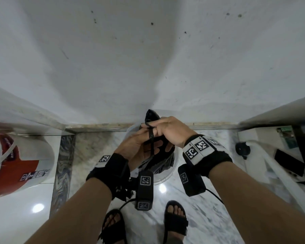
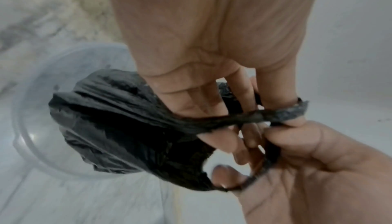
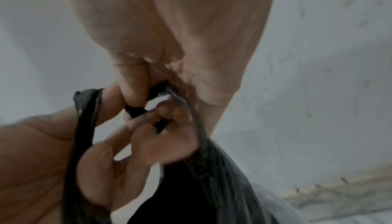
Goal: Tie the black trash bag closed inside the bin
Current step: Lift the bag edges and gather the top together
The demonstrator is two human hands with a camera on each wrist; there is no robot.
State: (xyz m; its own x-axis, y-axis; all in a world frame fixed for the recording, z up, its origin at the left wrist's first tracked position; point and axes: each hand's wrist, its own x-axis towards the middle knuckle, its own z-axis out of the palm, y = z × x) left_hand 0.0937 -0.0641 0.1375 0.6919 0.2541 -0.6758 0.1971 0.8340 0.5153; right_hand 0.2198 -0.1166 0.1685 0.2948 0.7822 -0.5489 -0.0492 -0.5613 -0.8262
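Note:
A black trash bag (image 1: 158, 164) sits in a small translucent white bin (image 1: 165, 178) on the floor by the wall. Both hands are just above it. My left hand (image 1: 139, 141) is palm up, and a thin bag handle strip (image 1: 151, 138) is looped over its fingers. My right hand (image 1: 169, 131) curls round the other handle, whose end (image 1: 151, 115) sticks up behind it. In the left wrist view the bag (image 2: 118, 118) hangs into the bin (image 2: 31, 110), with a strip (image 2: 297, 110) wound round a left finger. The right wrist view shows my right fingers (image 3: 131, 90) pinching a strip (image 3: 157, 90) and my left hand (image 3: 38, 152) close below.
A red and white bucket (image 1: 16, 164) stands at the left. A pale shelf edge (image 1: 280, 111) and a dark flat object (image 1: 289, 162) are at the right. The white wall (image 1: 148, 59) rises right behind the bin. My sandalled feet (image 1: 113, 226) stand on the marble floor (image 1: 209, 217).

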